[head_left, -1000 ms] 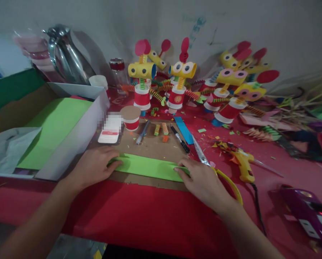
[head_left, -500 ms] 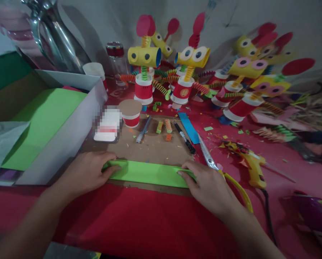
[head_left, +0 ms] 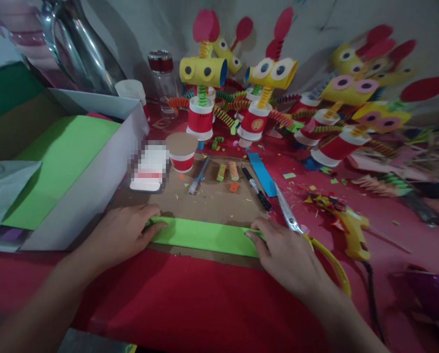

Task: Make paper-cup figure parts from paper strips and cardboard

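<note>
A long strip of bright green paper (head_left: 208, 236) stretches between my hands, low over the front of a brown cardboard sheet (head_left: 190, 203). Its left end is pinched between the thumb and fingers of my left hand (head_left: 131, 228). My right hand (head_left: 281, 247) pinches the right end the same way. Just beyond my right hand lie scissors (head_left: 291, 215) with yellow handles. On the cardboard are a black pen (head_left: 255, 187), a grey-blue cutter or pen (head_left: 199, 175), and small folded paper springs (head_left: 233, 170). A blue paper strip (head_left: 262, 174) lies beside the pen.
At left stands a white box (head_left: 90, 176) holding green sheets. Paper-cup figures (head_left: 200, 117) line the back. A cup with a cardboard disc (head_left: 182, 147) stands near a blurred-out white object (head_left: 149, 166). A yellow glue gun (head_left: 355, 235) lies at right, its cord trailing forward.
The view has shifted slightly, so the background things appear a little further right. Both hands keep their pinch on the green strip, almost unmoved.
</note>
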Tool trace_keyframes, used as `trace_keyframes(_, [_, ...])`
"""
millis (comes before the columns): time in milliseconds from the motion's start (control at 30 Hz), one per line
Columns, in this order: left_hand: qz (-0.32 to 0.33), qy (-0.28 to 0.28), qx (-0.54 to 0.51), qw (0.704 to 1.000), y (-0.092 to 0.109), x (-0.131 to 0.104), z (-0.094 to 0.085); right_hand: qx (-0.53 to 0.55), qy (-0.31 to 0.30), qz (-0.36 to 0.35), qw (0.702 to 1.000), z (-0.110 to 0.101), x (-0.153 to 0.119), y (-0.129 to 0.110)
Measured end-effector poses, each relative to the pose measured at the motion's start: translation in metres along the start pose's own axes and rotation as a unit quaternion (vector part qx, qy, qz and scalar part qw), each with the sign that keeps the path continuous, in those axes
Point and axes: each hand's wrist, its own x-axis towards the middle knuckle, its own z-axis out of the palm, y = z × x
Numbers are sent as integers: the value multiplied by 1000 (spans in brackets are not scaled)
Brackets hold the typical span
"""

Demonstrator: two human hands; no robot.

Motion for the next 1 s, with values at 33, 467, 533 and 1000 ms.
trace_keyframes(33, [0, -1, 0, 1000, 1, 0, 0, -2, -1, 4, 1000, 0, 0, -1])
trace_keyframes(467, [-67, 48, 37, 996, 16, -7, 0, -46, -11, 41, 998, -6, -4, -11])
trace_keyframes(533, [-69, 110, 62, 990, 20, -9, 0, -81, 31, 31, 996, -7, -6, -12])
trace_keyframes(1000, [18, 192, 78, 978, 57, -55, 29, -95, 151, -135, 975, 18, -34, -31])
